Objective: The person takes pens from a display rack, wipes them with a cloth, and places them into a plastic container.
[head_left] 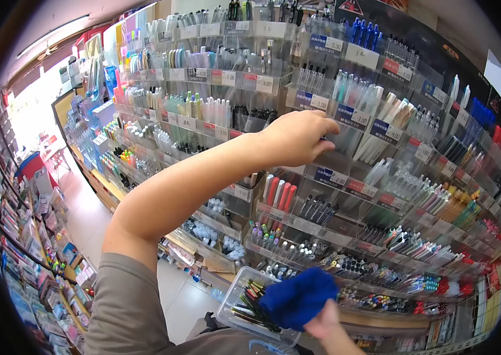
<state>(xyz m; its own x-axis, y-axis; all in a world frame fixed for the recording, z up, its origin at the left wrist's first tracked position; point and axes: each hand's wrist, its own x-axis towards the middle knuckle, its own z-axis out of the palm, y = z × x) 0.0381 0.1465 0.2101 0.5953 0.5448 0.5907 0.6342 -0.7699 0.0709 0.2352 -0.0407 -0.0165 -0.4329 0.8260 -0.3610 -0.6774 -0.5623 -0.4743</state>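
While the left hand (316,137) hovers in front of the pen rack (289,228), fingers loosely curled, a small gap beside the thumb and nothing visible in it, the right hand (325,322) has its fingers closed on a bunched blue cloth (299,297), down low over one side of a clear box (231,294) of loose pens (250,305). Here's the danger: a trailing fold could snag those pens and flick some out, or a bump could tip the box, its support being hard to make out. Up top, a careless wrist could catch a clear shelf lip or knock the white pens (378,131) just beside it. Edges crowd the rack side, tier upon tier; the roomier side is the aisle floor (91,216), away to the left.
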